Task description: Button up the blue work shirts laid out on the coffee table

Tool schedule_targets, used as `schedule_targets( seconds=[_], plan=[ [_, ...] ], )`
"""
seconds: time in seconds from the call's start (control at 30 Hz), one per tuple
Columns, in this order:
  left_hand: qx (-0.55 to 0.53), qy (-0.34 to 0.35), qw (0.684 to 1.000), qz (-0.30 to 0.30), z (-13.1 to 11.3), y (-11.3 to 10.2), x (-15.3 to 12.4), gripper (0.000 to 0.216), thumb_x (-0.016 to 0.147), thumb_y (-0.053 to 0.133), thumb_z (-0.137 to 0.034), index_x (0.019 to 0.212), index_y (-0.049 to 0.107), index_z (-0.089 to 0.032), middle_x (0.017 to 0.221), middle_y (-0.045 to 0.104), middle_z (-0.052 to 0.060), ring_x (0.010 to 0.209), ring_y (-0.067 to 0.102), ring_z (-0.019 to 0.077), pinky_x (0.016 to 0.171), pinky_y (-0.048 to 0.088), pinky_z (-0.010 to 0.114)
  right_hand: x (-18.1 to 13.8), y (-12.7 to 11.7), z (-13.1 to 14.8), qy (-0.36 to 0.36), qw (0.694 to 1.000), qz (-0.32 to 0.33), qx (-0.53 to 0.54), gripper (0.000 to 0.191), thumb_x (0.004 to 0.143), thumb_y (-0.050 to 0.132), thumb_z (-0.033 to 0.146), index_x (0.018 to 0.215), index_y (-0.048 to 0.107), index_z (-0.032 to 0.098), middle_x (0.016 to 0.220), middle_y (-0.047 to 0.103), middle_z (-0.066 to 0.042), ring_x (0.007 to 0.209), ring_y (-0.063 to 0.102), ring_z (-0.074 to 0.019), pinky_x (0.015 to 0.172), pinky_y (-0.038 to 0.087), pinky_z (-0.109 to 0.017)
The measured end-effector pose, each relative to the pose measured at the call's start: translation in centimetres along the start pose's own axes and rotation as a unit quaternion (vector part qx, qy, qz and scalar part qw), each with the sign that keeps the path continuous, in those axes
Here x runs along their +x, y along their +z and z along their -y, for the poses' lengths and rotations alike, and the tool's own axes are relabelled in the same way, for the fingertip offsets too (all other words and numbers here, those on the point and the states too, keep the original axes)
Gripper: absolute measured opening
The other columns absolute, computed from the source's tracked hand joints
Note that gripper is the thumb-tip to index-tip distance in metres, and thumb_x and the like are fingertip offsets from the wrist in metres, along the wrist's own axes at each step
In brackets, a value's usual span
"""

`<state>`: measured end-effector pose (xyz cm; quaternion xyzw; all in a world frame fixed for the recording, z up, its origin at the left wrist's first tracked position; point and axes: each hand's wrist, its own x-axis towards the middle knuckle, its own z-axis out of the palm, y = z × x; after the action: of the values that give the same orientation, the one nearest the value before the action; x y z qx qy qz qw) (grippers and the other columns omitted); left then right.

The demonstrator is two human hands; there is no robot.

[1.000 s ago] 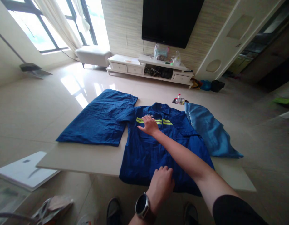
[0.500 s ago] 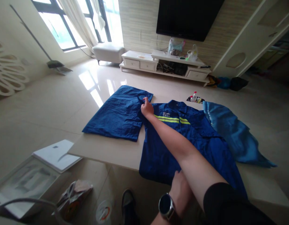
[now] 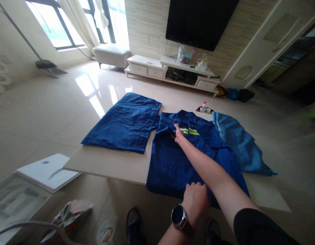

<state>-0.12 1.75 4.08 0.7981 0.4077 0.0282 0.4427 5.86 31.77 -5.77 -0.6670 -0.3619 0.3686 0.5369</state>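
A dark blue work jacket (image 3: 170, 163) with yellow-green reflective stripes and a collar lies spread on the pale table, its lower edge near the front. Its left side is folded inward at the chest. My right hand (image 3: 179, 133) reaches across and is closed on the fabric there, partly covering the chest print. Nearer me, my left hand (image 3: 195, 196), with a watch on the wrist, is curled over the jacket's lower edge, its fingertips hidden. Beside the jacket on the left lies a folded dark blue garment (image 3: 121, 124).
A lighter blue cloth (image 3: 235, 143) lies along the jacket's right side on the table (image 3: 109, 165). Red-capped bottles (image 3: 203, 108) show beyond the far edge. At lower left are a white laptop-like slab (image 3: 49, 170) and a plastic bag (image 3: 68, 216). A TV cabinet (image 3: 147, 69) stands farther back.
My right hand has moved right and toward me, bringing the jacket's left sleeve side inward over its front. My left hand stays near the lower edge. The view has shifted slightly.
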Motion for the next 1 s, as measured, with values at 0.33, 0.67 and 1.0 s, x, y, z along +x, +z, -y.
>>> schedule_targets(
  seconds=[0.33,0.67,1.0],
  plan=[
    [0.019,-0.005,0.999,0.025,-0.6,0.0,-0.1,0.036,0.093,0.049,-0.024,0.116,0.074,-0.012,0.117,0.073,0.02,0.11,0.069,0.0344,0.099,0.053,0.05,-0.4,-1.0,-1.3,0.009,0.991,-0.062,-0.115,0.058,0.071,0.068,0.019,0.124,0.048,0.028,0.1,0.065,0.0,0.08,0.065,-0.0159,0.073,0.056,-0.026],
    [0.029,-0.023,0.998,0.05,-0.3,0.5,-0.1,0.037,0.092,0.054,-0.029,0.118,0.074,-0.011,0.119,0.073,0.021,0.114,0.068,0.037,0.098,0.052,0.05,-5.6,-1.4,-0.9,-0.276,0.843,0.105,-0.45,0.053,0.083,0.075,0.044,0.13,0.06,0.025,0.14,0.057,-0.013,0.132,0.048,-0.0336,0.105,0.042,-0.048],
    [0.036,-0.055,0.995,0.069,0.0,0.2,-0.3,0.038,0.091,0.054,-0.023,0.123,0.073,-0.011,0.123,0.072,0.022,0.117,0.066,0.0364,0.1,0.05,0.047,-8.0,0.5,-0.3,-0.324,0.758,0.188,-0.534,0.034,0.106,0.037,0.024,0.117,0.069,0.02,0.114,0.07,-0.012,0.111,0.06,-0.0239,0.094,0.045,-0.035]
  ],
)
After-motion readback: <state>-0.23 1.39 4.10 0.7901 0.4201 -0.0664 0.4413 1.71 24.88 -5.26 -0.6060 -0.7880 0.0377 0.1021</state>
